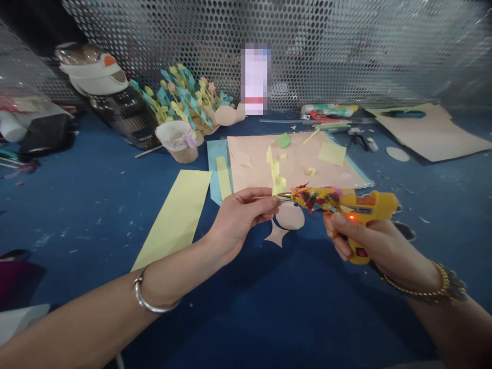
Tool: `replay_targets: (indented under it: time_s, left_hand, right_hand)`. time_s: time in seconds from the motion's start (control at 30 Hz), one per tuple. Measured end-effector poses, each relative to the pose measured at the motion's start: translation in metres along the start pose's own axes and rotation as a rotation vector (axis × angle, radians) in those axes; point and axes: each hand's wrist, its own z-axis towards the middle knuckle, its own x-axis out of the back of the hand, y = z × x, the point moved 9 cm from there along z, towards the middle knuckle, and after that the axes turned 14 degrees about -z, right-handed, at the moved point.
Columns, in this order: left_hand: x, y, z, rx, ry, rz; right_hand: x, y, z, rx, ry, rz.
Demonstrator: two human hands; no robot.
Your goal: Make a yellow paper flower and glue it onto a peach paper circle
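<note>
Head view: hot glue gun [346,202] just beside a zigzag paper strip [274,174]

Your left hand [242,220] was closed in a pinch on the zigzag strip, holding it up above a peach card sheet [295,164]. Your right hand [369,246] was clenched around the yellow grip of the gun, with its red lamp lit and its metal nozzle pointing left, right by the strip's lower end. Whether any glue sat there was too small to tell.

As far as the view showed, the strip already had its folds, and a cluster of teal and yellow paper curls [180,97] stood made up at the back. Lying loose were a long pale yellow card strip [172,218], a green paper leaf [284,140] and a yellow paper square [332,154], and under your hands, a peach paper disc [290,215] and star cutout [275,236] on the blue worktop [77,205].

A paper cup [177,141] stood before the curls, white inside, its contents impossible to make out. Behind it, a dark glass jar [126,118] was too dark to show what it held.
</note>
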Motion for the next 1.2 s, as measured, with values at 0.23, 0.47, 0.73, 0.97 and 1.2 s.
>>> replay_targets:
  time_s: [0.23, 0.47, 0.73, 0.97, 1.2]
  left_hand:
    - [-0.0001, -0.0002, 0.0002, 0.004, 0.007, -0.003]
    - [-0.0009, -0.0001, 0.0004, 0.001, -0.004, -0.006]
    - [-0.0014, -0.0002, -0.0002, 0.007, -0.003, -0.015]
    - [-0.0009, -0.0001, 0.0005, 0.004, -0.002, 0.0]
    - [-0.001, 0.0, 0.0002, 0.004, -0.001, 0.013]
  right_hand:
    - [0.0029, 0.0012, -0.0004, -0.018, 0.031, -0.012]
    - [0.0021, 0.0009, 0.0004, -0.01, 0.026, -0.007]
    - [0.0029, -0.0013, -0.0005, -0.008, 0.027, -0.016]
    - [0.0019, -0.0006, -0.0007, 0.006, 0.015, -0.064]
    - [0.0044, 0.0005, -0.0012, -0.006, 0.03, -0.071]
